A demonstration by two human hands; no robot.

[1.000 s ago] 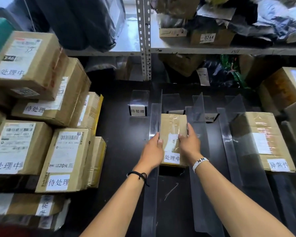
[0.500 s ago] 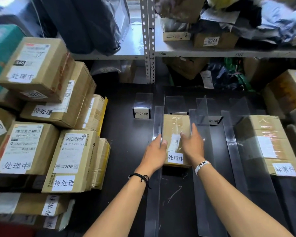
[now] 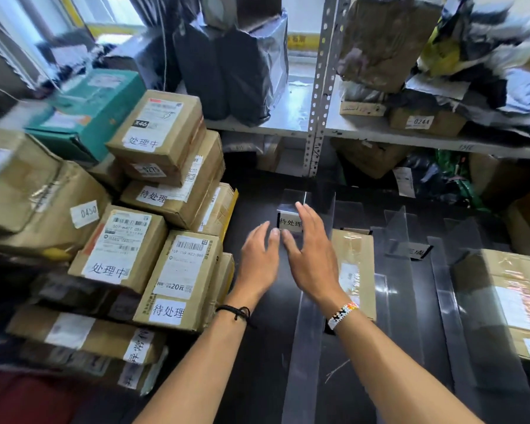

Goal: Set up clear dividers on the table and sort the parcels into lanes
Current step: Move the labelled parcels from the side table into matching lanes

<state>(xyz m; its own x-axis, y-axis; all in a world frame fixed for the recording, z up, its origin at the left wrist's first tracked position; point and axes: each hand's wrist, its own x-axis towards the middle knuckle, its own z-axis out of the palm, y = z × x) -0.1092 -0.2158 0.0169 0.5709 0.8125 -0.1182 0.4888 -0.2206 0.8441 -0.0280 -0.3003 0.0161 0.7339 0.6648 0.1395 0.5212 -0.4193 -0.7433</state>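
On the dark table (image 3: pixel 257 377), both hands hover empty, fingers spread: left hand (image 3: pixel 259 261) beside right hand (image 3: pixel 311 258), above the lane by the "待处理" sign (image 3: pixel 289 223). Taped parcel (image 3: pixel 357 270) lies between clear dividers (image 3: pixel 303 347), just right of the right hand. Another parcel (image 3: pixel 502 301) sits in a far-right lane. Stacked cartons (image 3: pixel 178 280) stand left. Metal shelf (image 3: pixel 288 117) behind.

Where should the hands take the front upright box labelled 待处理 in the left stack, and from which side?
Probably by its two tall side faces, from the front. The 待处理 box stands on end, its right side open to the table; the left hand is nearest.
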